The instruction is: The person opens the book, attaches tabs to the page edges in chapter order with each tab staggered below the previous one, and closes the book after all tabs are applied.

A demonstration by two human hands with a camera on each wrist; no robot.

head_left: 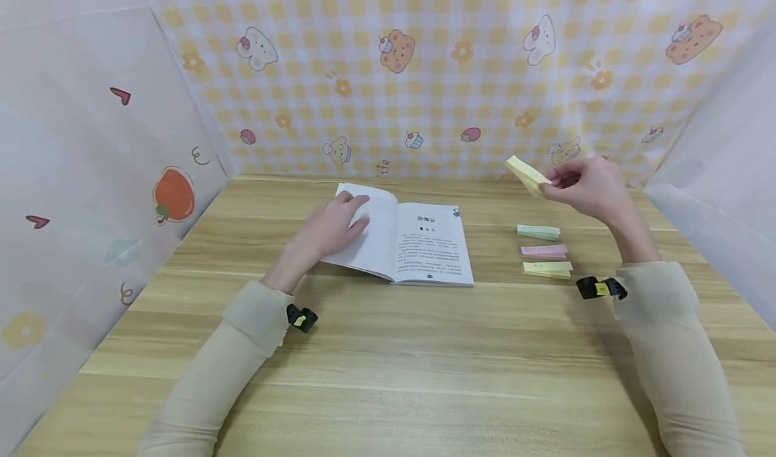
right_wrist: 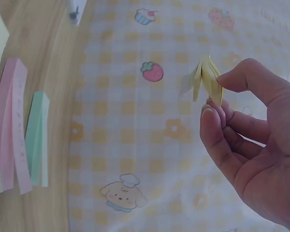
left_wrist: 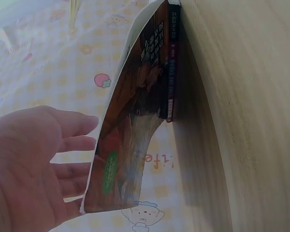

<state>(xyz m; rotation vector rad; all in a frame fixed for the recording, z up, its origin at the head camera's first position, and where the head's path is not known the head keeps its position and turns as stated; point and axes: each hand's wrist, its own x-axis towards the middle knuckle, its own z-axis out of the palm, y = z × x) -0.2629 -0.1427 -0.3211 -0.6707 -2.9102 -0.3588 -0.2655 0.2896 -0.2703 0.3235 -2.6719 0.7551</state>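
Right hand (head_left: pixel 591 186) pinches a yellow sticky pad (head_left: pixel 526 173) by 1 end between thumb and fingertips; looks light, floppy, sheets fanning beyond the fingers. Left hand (head_left: pixel 332 228) lies flat on the book (head_left: pixel 418 241).

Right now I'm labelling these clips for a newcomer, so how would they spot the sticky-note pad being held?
Start at the open book in the middle of the wooden table, then look right to three sticky-note pads lying in a column: green, pink, yellow. Above them the right hand pinches the pale yellow pad, the only one off the table.
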